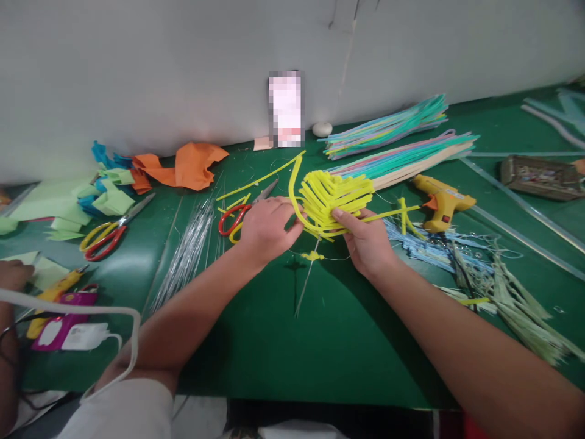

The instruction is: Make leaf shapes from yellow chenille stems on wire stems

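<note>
A leaf shape made of yellow pipe cleaners (338,198) is held above the green table, with a thin wire stem hanging below it. My right hand (370,241) grips its lower right edge, thumb on top. At its left edge, the fingers of my left hand (272,227) are closed on a yellow pipe cleaner (295,183) that curves round the leaf's side. Red-and-yellow-handled scissors (235,219) lie partly hidden behind my left hand. A small yellow tuft (312,256) is on a thin wire under the leaf.
Bundles of coloured pipe cleaners (388,131) and a yellow glue gun (442,202) lie to the right. Silver wires (189,244), scissors (107,235) and orange paper (194,166) are on the left. A phone (286,110) leans against the wall. Another person's hand (16,274) is at far left.
</note>
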`<control>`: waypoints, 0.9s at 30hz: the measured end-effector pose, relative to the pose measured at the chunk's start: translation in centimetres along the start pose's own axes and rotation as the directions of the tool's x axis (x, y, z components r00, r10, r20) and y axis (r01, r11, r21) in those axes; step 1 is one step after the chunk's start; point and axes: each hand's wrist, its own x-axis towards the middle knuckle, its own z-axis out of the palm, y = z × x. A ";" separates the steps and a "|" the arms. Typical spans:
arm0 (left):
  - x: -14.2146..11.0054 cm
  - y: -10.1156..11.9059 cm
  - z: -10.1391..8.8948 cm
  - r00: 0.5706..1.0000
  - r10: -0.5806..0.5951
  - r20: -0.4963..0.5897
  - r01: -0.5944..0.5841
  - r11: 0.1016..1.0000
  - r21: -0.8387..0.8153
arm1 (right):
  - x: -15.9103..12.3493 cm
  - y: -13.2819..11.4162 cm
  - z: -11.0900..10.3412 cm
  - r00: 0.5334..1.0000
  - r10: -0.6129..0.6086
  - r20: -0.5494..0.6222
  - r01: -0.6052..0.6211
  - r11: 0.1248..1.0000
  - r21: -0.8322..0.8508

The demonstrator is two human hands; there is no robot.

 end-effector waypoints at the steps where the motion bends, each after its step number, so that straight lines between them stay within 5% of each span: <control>1: 0.0 0.0 0.0 1.000 0.018 0.002 -0.018 1.000 0.025 | 0.0 0.0 0.0 1.000 -0.001 -0.002 0.001 1.000 0.006; 19: -0.3 -0.6 0.2 0.962 0.271 -0.024 -0.262 0.947 0.184 | 0.1 0.2 -0.1 0.999 -0.020 0.029 0.020 1.000 0.012; 24: 0.2 -0.1 0.1 1.000 0.022 -0.021 -0.024 0.994 -0.109 | 0.2 0.2 -0.3 1.000 -0.015 0.007 0.015 1.000 -0.013; 27: 0.6 0.2 -0.3 0.976 -0.212 0.054 0.217 0.906 -0.364 | 0.2 0.3 -0.3 1.000 -0.014 0.022 0.014 1.000 0.008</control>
